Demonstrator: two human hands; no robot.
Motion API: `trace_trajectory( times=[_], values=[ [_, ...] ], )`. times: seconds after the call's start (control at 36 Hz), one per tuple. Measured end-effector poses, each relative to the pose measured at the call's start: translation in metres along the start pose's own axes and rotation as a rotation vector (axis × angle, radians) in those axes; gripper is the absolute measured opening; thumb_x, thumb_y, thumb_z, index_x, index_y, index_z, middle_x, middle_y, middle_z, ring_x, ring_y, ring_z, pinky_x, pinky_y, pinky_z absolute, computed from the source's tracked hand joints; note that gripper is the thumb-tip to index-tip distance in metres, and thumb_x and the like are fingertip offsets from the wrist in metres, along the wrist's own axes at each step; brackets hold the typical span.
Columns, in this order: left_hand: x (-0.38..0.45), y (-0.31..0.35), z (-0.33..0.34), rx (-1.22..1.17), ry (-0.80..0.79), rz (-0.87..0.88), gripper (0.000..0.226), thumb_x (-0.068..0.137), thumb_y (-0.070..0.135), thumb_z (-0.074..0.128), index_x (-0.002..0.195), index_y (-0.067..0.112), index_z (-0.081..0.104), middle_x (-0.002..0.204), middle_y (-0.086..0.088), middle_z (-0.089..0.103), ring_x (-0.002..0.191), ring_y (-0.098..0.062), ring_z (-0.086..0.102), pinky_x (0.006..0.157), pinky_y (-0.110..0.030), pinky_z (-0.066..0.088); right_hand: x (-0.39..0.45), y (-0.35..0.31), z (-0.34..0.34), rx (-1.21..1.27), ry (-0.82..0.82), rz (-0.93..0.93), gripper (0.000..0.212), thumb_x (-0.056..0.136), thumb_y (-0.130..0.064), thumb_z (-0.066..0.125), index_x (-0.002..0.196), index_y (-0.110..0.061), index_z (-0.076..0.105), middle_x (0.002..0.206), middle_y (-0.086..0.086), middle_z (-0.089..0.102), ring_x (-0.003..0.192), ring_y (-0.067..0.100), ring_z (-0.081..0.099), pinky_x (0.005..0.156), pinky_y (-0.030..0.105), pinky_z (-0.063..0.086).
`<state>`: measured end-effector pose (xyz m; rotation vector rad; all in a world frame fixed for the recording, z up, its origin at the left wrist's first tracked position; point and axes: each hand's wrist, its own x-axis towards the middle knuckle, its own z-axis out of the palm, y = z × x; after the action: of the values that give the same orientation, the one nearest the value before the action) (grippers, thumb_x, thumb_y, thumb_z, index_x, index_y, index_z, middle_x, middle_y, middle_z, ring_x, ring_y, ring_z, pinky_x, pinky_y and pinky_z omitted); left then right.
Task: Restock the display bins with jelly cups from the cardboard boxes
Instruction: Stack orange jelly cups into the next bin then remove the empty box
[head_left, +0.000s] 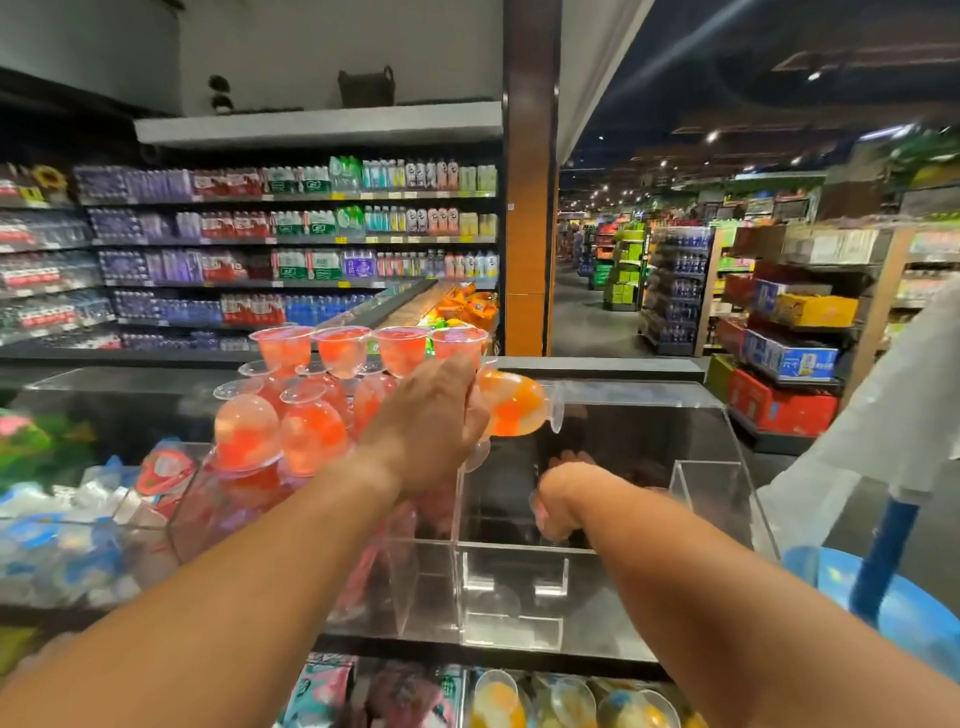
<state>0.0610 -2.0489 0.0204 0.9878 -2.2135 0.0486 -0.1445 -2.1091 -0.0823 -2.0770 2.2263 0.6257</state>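
Note:
My left hand (431, 415) grips an orange jelly cup (511, 402), tilted on its side above the divider between two clear acrylic display bins. The left bin (176, 499) holds a tall stack of red jelly cups (291, 410), some upright and some upside down. My right hand (558, 499) reaches down into the right bin (727, 457), which looks nearly bare. Its fingers curl round a small pale cup that is mostly hidden. No cardboard box is in view.
A person in a white sleeve (883, 415) stands at the right beside a blue basket (883, 603). Yellow jelly cups (524, 701) lie on the lower shelf. Blue and white packets (57, 545) fill the bins at the left. Drink shelves (291, 249) stand behind.

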Motion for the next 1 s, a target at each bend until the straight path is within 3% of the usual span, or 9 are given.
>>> trace_trajectory(
  times=[0.08, 0.17, 0.25, 0.36, 0.42, 0.5, 0.64, 0.83, 1.0],
  values=[
    [-0.001, -0.003, 0.003, 0.020, -0.002, -0.015, 0.012, 0.102, 0.020, 0.043, 0.091, 0.021, 0.038, 0.079, 0.009, 0.041, 0.071, -0.003, 0.040, 0.059, -0.017, 0.027, 0.001, -0.002, -0.004, -0.075, 0.001, -0.034, 0.055, 0.095, -0.034, 0.051, 0.148, -0.018, 0.046, 0.157, 0.015, 0.036, 0.144, 0.041, 0.029, 0.120, 0.051, 0.019],
    [-0.004, -0.006, 0.004, 0.039, -0.002, -0.038, 0.012, 0.101, 0.021, 0.043, 0.090, 0.020, 0.038, 0.079, 0.009, 0.040, 0.073, -0.012, 0.040, 0.059, -0.025, 0.025, -0.003, -0.002, -0.006, -0.061, 0.009, -0.055, 0.050, 0.091, -0.034, 0.062, 0.137, -0.016, 0.058, 0.143, 0.014, 0.052, 0.131, 0.040, 0.047, 0.109, 0.049, 0.039],
    [-0.005, -0.007, 0.001, 0.048, -0.024, -0.056, 0.012, 0.101, 0.020, 0.043, 0.090, 0.017, 0.040, 0.078, 0.009, 0.038, 0.078, -0.016, 0.039, 0.064, -0.029, 0.020, -0.018, -0.003, -0.012, -0.026, 0.068, -0.056, 0.051, 0.086, -0.043, 0.068, 0.131, -0.020, 0.062, 0.131, 0.010, 0.060, 0.119, 0.037, 0.056, 0.099, 0.046, 0.047],
    [-0.004, -0.007, -0.008, 0.111, -0.063, 0.001, 0.012, 0.103, 0.024, 0.042, 0.093, 0.019, 0.039, 0.079, 0.012, 0.035, 0.076, -0.015, 0.038, 0.067, -0.030, 0.024, -0.059, 0.005, -0.040, 0.292, 0.049, -0.014, 0.038, 0.080, -0.025, 0.074, 0.114, -0.011, 0.068, 0.105, 0.009, 0.069, 0.095, 0.031, 0.071, 0.078, 0.037, 0.059],
    [-0.002, -0.007, -0.014, 0.110, -0.078, 0.016, 0.013, 0.103, 0.025, 0.042, 0.092, 0.020, 0.038, 0.079, 0.011, 0.037, 0.073, -0.014, 0.038, 0.068, -0.032, 0.027, -0.086, 0.021, -0.061, 0.402, -0.023, -0.025, 0.043, 0.075, -0.028, 0.074, 0.117, -0.017, 0.067, 0.099, 0.005, 0.072, 0.087, 0.029, 0.073, 0.079, 0.044, 0.061],
    [0.000, -0.004, -0.020, 0.146, -0.103, 0.062, 0.016, 0.103, 0.027, 0.042, 0.089, 0.022, 0.037, 0.079, 0.010, 0.038, 0.074, -0.014, 0.039, 0.069, -0.031, 0.029, -0.132, 0.048, -0.097, 0.404, 0.027, -0.079, 0.063, 0.078, -0.028, 0.072, 0.137, -0.025, 0.052, 0.123, 0.001, 0.063, 0.107, 0.026, 0.064, 0.095, 0.047, 0.054],
    [0.003, 0.010, -0.020, 0.215, -0.133, 0.213, 0.013, 0.102, 0.028, 0.043, 0.093, 0.018, 0.043, 0.086, 0.003, 0.044, 0.080, -0.018, 0.040, 0.071, -0.035, 0.034, -0.174, 0.040, -0.132, 0.985, 0.061, -0.349, 0.085, 0.084, -0.018, 0.081, 0.149, -0.043, 0.031, 0.139, 0.001, 0.050, 0.124, 0.023, 0.053, 0.099, 0.031, 0.045],
    [-0.007, 0.011, -0.029, 0.261, -0.157, 0.326, 0.012, 0.102, 0.026, 0.043, 0.092, 0.021, 0.046, 0.086, 0.005, 0.045, 0.083, -0.019, 0.046, 0.079, -0.039, 0.043, -0.160, 0.018, -0.118, 0.940, 0.201, -0.385, 0.043, 0.084, -0.028, 0.081, 0.121, -0.032, 0.059, 0.112, -0.008, 0.059, 0.101, 0.010, 0.058, 0.077, 0.021, 0.047],
    [-0.015, 0.008, -0.033, 0.396, -0.196, 0.403, 0.015, 0.102, 0.027, 0.039, 0.106, 0.019, 0.051, 0.094, 0.004, 0.043, 0.090, -0.016, 0.037, 0.085, -0.036, 0.038, -0.146, 0.008, -0.110, 0.970, 0.098, -0.398, 0.019, 0.085, -0.018, 0.080, 0.097, -0.023, 0.066, 0.097, -0.001, 0.068, 0.100, 0.022, 0.064, 0.087, 0.033, 0.051]
  ],
)
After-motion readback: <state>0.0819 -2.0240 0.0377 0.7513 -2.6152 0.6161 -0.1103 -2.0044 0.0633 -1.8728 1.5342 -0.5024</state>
